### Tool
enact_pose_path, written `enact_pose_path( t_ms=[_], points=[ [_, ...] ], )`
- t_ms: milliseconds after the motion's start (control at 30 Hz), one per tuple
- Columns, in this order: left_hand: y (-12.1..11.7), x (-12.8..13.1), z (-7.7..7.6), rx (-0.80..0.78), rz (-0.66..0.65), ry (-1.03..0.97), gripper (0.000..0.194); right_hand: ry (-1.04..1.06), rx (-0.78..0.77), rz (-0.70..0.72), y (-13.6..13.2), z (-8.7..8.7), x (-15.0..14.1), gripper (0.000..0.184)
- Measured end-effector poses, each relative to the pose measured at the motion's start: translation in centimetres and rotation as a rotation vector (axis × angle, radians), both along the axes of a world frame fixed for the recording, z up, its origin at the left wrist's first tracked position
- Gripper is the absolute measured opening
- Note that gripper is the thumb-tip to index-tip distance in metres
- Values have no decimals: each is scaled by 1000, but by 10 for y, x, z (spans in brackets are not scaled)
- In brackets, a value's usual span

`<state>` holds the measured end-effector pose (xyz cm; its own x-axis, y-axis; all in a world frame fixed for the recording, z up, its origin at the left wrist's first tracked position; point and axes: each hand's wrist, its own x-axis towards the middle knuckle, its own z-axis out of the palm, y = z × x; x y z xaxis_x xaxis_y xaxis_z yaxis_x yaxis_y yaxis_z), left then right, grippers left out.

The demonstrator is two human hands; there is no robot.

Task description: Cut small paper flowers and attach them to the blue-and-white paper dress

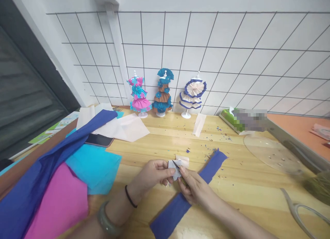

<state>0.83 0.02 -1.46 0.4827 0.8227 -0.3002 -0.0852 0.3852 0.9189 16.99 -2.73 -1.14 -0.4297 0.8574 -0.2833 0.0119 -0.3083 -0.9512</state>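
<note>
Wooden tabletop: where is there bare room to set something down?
The tabletop is mostly bare between the cyan paper sheet and left hand, and between the right forearm and the scissors at right. Crowded: left side, under a blue sheet and pink sheet; scraps scatter around the far end of the blue strip.

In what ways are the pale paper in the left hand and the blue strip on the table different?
The pale paper is small; the blue strip is long and much larger. The left hand holds the pale paper; the blue strip lies on the table. Both look like thin sheets.
</note>
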Motion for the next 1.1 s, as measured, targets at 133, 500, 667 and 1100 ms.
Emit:
enact_pose_path(
  t_ms=[133, 500, 667, 1100],
  points=[
    [-1, 2, 0, -28, 45, 1, 34, -28, -34, -21, -1, 2, -1, 46],
    [-4, 3, 4, -88, 79, -38, 31, -18, -43, -45, -1, 0, -2, 46],
    [-4, 2, 4, -78, 65, -39, 32, -20, -17, -25, -1, -1, 0, 44],
    [-3, 1, 6, -70, 36, -22, 32, -24, 62, -34, -1, -7, 2, 44]
  ],
)
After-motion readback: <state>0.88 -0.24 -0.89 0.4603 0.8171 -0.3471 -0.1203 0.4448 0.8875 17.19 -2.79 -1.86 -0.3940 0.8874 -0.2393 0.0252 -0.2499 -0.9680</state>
